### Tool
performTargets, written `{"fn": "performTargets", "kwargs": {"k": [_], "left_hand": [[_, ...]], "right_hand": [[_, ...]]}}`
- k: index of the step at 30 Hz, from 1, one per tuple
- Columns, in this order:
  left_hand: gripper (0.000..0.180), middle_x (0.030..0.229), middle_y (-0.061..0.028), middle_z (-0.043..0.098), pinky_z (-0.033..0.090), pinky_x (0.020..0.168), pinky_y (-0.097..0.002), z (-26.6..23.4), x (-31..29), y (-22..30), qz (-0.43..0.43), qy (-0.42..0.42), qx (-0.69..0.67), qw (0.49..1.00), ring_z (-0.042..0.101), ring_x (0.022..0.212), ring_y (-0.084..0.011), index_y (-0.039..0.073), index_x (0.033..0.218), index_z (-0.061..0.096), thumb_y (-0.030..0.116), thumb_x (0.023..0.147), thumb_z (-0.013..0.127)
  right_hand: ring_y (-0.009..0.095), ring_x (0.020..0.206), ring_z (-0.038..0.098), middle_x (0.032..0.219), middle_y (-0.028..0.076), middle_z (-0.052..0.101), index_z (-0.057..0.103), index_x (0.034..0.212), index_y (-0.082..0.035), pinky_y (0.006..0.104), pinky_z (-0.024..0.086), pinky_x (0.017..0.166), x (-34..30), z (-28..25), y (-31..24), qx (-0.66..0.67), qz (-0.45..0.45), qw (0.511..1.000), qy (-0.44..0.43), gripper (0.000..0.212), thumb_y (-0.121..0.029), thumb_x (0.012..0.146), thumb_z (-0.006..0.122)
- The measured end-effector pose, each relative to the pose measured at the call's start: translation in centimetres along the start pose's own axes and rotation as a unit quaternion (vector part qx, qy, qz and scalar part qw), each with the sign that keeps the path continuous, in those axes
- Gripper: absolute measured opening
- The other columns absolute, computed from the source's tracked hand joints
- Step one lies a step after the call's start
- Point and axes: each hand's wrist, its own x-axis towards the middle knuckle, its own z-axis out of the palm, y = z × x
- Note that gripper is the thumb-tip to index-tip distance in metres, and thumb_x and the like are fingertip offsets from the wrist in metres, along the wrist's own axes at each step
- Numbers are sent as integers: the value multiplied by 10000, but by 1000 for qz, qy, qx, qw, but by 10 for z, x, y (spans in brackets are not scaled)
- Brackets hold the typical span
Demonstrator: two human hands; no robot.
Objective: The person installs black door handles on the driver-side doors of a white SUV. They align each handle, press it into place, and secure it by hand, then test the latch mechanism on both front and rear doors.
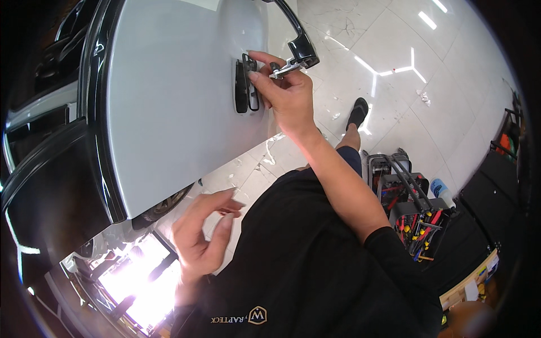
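My right hand (290, 98) is up at the silver-grey car door panel (174, 107). Its thumb and index finger pinch a thin black oval gasket (253, 93) beside the dark recess (241, 87) in the panel. A glossy black car door handle (304, 49) sticks out over the same hand. Its metal bracket (288, 69) runs in among the other fingers, which seem to hold it, though they are partly hidden. Lower down, my left hand (203, 234) hangs in front of my body, apart from the door, fingers loosely bent and nothing between them.
A tool caddy (408, 208) full of hand tools stands on the tiled floor (389, 50) to my right, with a blue-labelled bottle (441, 190) beside it. Black cases (493, 197) lie farther right. A wheel (164, 208) shows below the door. Bright light glares at lower left.
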Motion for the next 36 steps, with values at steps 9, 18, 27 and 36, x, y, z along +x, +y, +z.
{"fn": "performTargets", "kwargs": {"k": [9,18,27,36], "left_hand": [[324,902,-181,720,554,754,-338,-9,-9,-4,6,67,-20,998,704,804,-240,-73,1204,659,-47,887,595],[335,1084,-146,696,553,740,-295,44,36,-10,-3,-37,51,998,689,840,-198,-26,1243,659,-55,909,639],[681,1138,-138,667,543,689,-273,68,53,-14,-94,4,-1,996,668,808,-137,12,1558,317,54,961,641],[800,1100,-140,652,512,601,-252,73,50,-6,-113,20,12,993,654,747,-129,26,1610,164,54,962,632]], "right_hand": [[32,724,552,861,-13,696,753,1135,15,189,420,650,-2,8,2,-7,-17,999,43,221,-52,926,773],[12,640,476,728,-61,603,754,1013,15,186,357,570,2,23,13,-31,-67,988,138,173,-100,900,817],[3,631,453,736,-77,585,750,1078,1,183,338,564,-2,24,12,-5,-53,991,127,192,-94,918,794],[28,729,557,811,-22,663,740,1151,34,185,440,668,-2,13,8,-64,-35,994,77,237,-39,927,757]]}}
